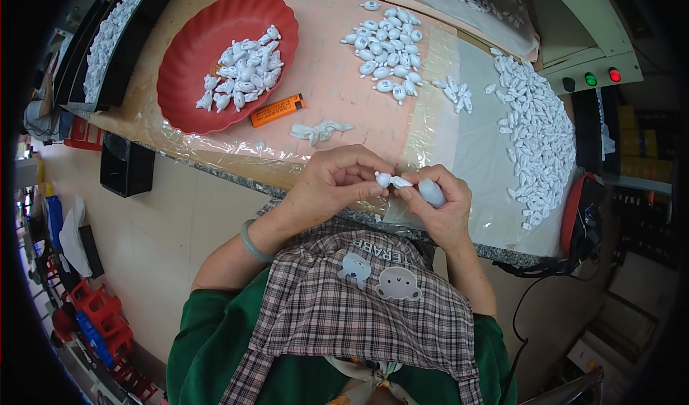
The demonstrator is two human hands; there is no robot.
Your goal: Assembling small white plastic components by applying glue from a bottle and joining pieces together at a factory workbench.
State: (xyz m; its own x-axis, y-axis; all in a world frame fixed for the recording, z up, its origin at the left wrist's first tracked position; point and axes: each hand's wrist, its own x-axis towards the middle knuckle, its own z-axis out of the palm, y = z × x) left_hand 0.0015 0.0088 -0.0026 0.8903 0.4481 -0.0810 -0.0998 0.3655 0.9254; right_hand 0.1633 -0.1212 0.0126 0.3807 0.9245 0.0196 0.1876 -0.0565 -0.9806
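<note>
My left hand (331, 183) and my right hand (440, 208) meet at the table's near edge. Between their fingertips they pinch a small white plastic part (387, 180). My right hand also holds a second, rounder white piece (431, 192) against its palm. A jade-green bangle (252, 242) sits on my left wrist. A few loose white parts (320, 130) lie on the table just beyond my hands.
A red round tray (185, 82) with a heap of white parts stands at the far left, an orange lighter (277, 110) beside it. A cluster of white parts (385, 55) lies at the middle back, a long pile (535, 132) at the right. A control box with green and red lights (601, 77) is far right.
</note>
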